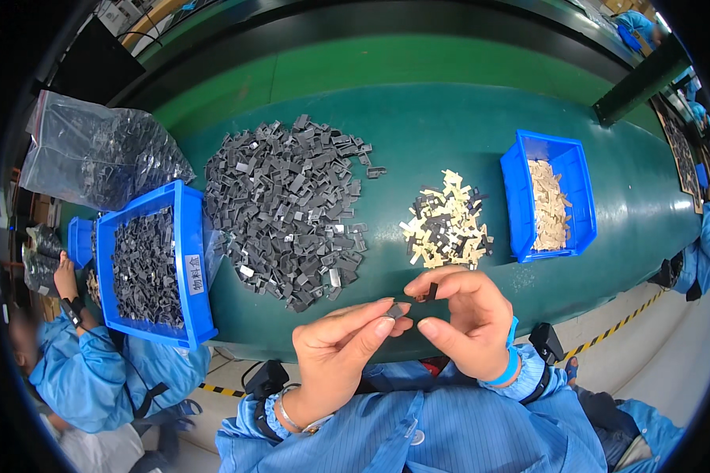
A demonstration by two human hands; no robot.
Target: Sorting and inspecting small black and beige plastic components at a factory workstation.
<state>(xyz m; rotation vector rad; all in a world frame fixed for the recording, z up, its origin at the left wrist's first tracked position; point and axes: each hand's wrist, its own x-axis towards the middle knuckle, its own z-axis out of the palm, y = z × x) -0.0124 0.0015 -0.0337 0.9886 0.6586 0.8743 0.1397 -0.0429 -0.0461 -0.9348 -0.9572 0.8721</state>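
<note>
My left hand (335, 347) pinches a small grey plastic clip (395, 311) between thumb and fingertips, just over the table's near edge. Close beside it, my right hand (481, 323) has a small black strip (431, 292) at its curled fingertips, its thumb standing apart from them. The fingers partly hide how the strip is gripped. Beyond my left hand spreads a large heap of dark grey plastic clips (292, 205). A smaller pile of cream and black pieces (447, 225) lies just past my right hand.
A blue bin (201, 296) of dark parts stands at the left, with a clear plastic bag (95, 158) of parts behind it. Another blue bin (590, 213) at the right holds beige pieces. A co-worker's blue sleeve (83, 370) shows at far left. A green post (639, 83) rises at far right.
</note>
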